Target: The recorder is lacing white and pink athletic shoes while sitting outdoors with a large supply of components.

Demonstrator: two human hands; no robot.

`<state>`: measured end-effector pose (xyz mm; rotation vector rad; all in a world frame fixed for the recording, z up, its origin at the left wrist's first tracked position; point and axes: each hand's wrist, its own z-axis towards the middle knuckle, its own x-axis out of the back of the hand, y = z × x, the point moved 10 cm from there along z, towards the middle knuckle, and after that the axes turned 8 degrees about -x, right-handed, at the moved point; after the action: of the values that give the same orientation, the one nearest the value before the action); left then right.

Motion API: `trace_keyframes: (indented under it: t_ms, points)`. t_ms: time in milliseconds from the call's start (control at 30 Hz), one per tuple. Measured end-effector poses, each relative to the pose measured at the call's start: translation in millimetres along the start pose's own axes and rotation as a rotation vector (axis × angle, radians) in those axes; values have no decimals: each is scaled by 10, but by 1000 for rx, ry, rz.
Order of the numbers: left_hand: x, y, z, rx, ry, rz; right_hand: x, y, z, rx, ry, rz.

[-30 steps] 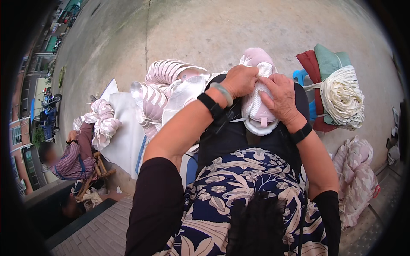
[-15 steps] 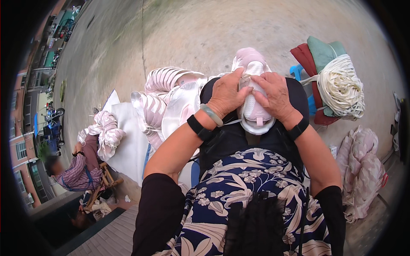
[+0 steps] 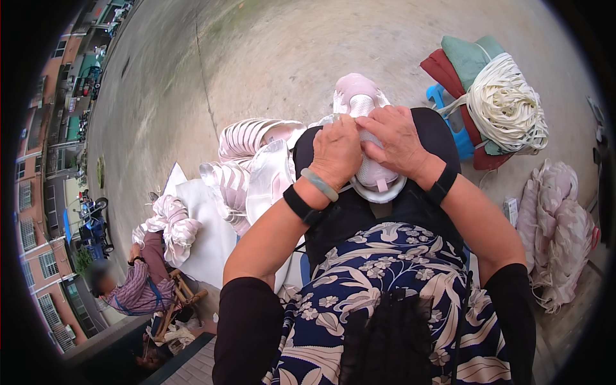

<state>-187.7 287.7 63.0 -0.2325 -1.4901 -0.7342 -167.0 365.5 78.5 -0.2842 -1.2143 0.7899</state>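
A pale pink and white shoe upper (image 3: 363, 85) with a white mesh tongue lies lengthwise on my lap, its heel loop toward me. My left hand (image 3: 337, 147) is closed at the left edge of the opening, fingertips pinched together on the upper. My right hand (image 3: 399, 139) curls over the opposite edge, its fingers bent across the mesh and the thumb pointing in toward the middle. The fingertips of both hands come close together over the tongue. Whether a thin lace runs between the fingers is too small to tell.
Stacked pink and white shoe uppers (image 3: 256, 140) lie at my left, beside a white sheet (image 3: 208, 212). At right, a bundle of cream laces (image 3: 505, 96) rests on green and red cloth over a blue stool (image 3: 457, 131). Another pink bundle (image 3: 557, 224) lies nearby. A seated person (image 3: 141, 285) is far left.
My left hand has turned and closed its fingers at the upper's edge. My right hand has slid slightly left across the mesh. The whole view has shifted a little.
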Motion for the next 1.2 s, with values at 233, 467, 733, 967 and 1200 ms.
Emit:
trace_keyframes:
  t_ms: [233, 467, 733, 967, 1200]
  points:
    - [2, -201, -84, 153, 86, -189, -28, -27, 12, -102, 78, -96]
    - [88, -101, -126, 79, 153, -168, -157, 67, 75, -315, -27, -155]
    - [47, -141, -151, 41, 132, -179, -141, 11, -2, -225, 26, -256]
    - [0, -281, -196, 6, 142, -353, -141, -177, -43, -69, 64, -308]
    - [-98, -393, -196, 10, 121, -540, -196, -419, -23, 148, 90, -537]
